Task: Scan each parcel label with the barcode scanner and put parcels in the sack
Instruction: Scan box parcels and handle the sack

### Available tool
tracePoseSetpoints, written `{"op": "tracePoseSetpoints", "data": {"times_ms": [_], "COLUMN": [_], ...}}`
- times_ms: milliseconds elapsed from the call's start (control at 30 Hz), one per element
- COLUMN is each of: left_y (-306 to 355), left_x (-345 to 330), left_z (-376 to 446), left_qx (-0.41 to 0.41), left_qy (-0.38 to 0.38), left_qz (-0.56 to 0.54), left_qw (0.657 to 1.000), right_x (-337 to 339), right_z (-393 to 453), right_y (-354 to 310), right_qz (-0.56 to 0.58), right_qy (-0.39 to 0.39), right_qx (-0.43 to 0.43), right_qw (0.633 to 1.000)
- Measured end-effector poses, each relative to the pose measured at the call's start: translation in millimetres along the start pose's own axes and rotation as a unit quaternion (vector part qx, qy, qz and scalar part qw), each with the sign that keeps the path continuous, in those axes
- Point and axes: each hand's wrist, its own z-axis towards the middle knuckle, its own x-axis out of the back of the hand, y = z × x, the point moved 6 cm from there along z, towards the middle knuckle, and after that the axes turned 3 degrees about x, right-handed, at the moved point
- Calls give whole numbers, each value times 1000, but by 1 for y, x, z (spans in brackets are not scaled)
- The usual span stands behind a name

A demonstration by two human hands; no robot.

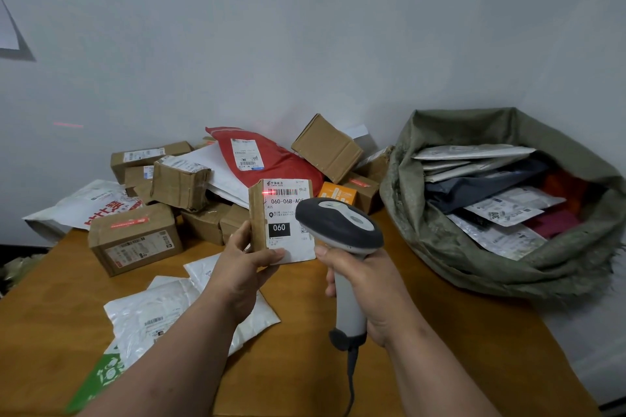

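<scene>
Nearest the camera, two bare forearms reach forward over a wooden tabletop (440, 332). The right hand (369, 284) has a closed grip around the pale handle of the barcode scanner (338, 223), fingers wrapped fully round it. The scanner's dark head points away from the camera, and its cable hangs down from the base of the handle toward the bottom edge of the view.

The left hand (244, 267) holds a small cardboard parcel (267, 213) upright, thumb across the lower front and fingers behind. The grip is closed on the parcel's lower left corner. The parcel's white label (288, 210) faces the camera and reads "060-06B-A05", with "060" in a black block. A red scan line (271, 192) lies across the left end of the barcode at the top of the label. The scanner head overlaps the label's right side.

Beneath the left forearm, several white mailer bags (159, 311) lie flat on the tabletop, one with a green printed corner.

Further back on the left, a cardboard box (135, 240) with red tape sits on the tabletop. Behind it, a heap of brown boxes, a red mailer bag (271, 159) and a small orange box (337, 195) is piled against the wall (305, 27).

At the right, well apart from the held parcel, the green woven sack (457, 247) stands open. Flat white, grey and dark red parcels are visible inside it.
</scene>
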Motion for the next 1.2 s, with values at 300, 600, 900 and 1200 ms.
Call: {"op": "tracePoseSetpoints", "data": {"times_ms": [300,600,900,1200], "left_y": [-5,-25,-36,-21], "left_x": [-15,-59,-134,-243], "left_z": [3,17,62,132], "left_qx": [-5,8,51,88], "left_qy": [-5,-28,-61,-88], "left_qz": [13,37,55,113], "left_qw": [1000,999,995,986], "right_x": [17,72,145,206], "right_z": [2,7,30,81], "right_y": [5,19,39,28], "right_qz": [5,0,52,137], "right_qy": [8,70,225,316], "right_qx": [-8,-56,-89,-66], "right_qw": [1000,996,969,937]}}
